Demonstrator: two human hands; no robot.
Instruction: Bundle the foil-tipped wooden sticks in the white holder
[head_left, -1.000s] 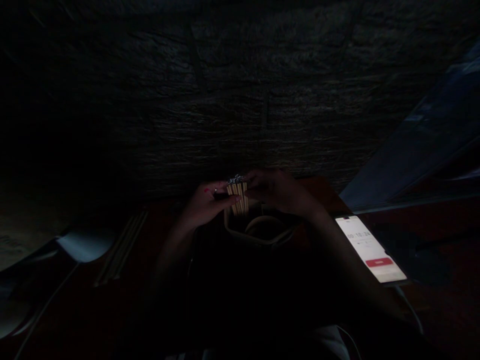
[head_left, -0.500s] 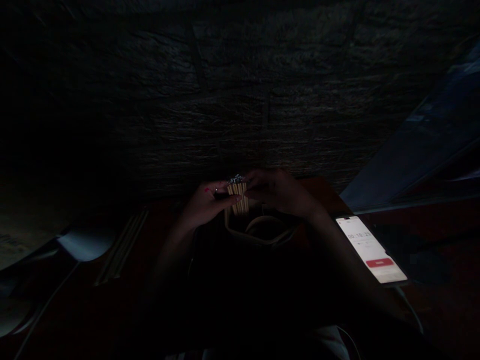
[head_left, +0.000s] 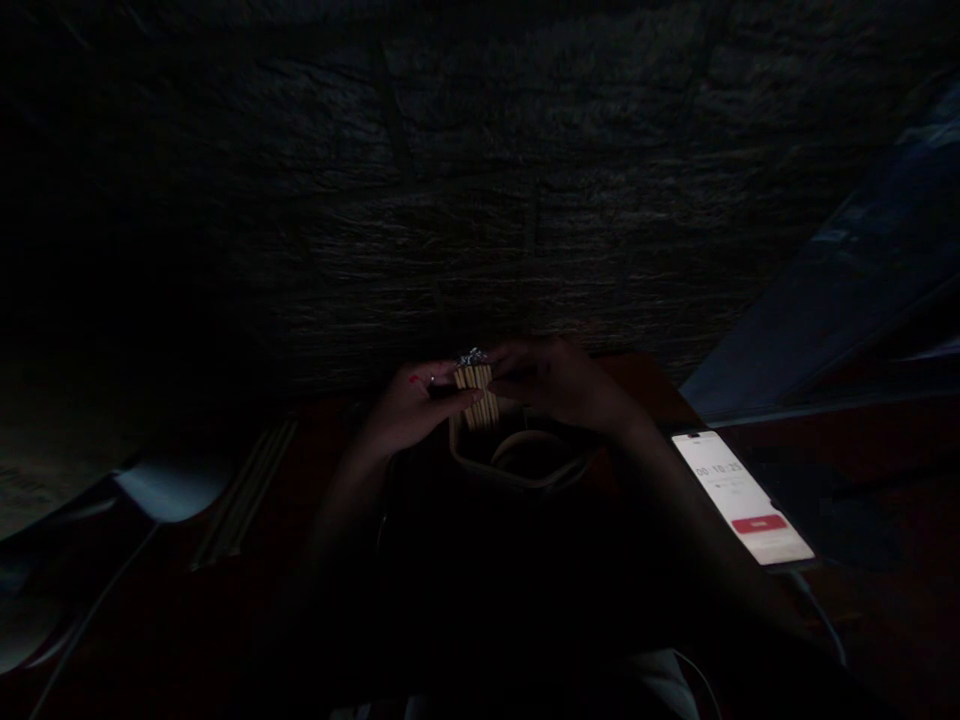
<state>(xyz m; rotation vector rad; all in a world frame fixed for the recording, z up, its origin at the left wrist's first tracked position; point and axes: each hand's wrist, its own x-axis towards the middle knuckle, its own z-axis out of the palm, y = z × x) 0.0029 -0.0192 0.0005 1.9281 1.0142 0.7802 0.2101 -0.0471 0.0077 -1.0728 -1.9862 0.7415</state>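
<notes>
In the dim light, a bundle of pale chopsticks [head_left: 480, 410] with shiny silvery ends stands in a dark container [head_left: 491, 478]. My left hand [head_left: 409, 408] is closed on the bundle's left side, its thumb across the front. From the right, my right hand [head_left: 562, 385] grips the same bundle near its top, its thumb against the sticks. The fingers behind the bundle are mostly hidden. A curved, round-edged shape [head_left: 532, 445] shows inside the container, too dark to name.
A lit phone [head_left: 739, 500] with a running timer and a cable lies at the right. Several long sticks [head_left: 244, 495] lie on the table at the left, beside a pale curved object [head_left: 176, 490]. A rough brick-patterned wall [head_left: 465, 220] rises behind.
Almost nothing differs. Both hands stay on the chopsticks, with only a very slight shift of the fingers.
</notes>
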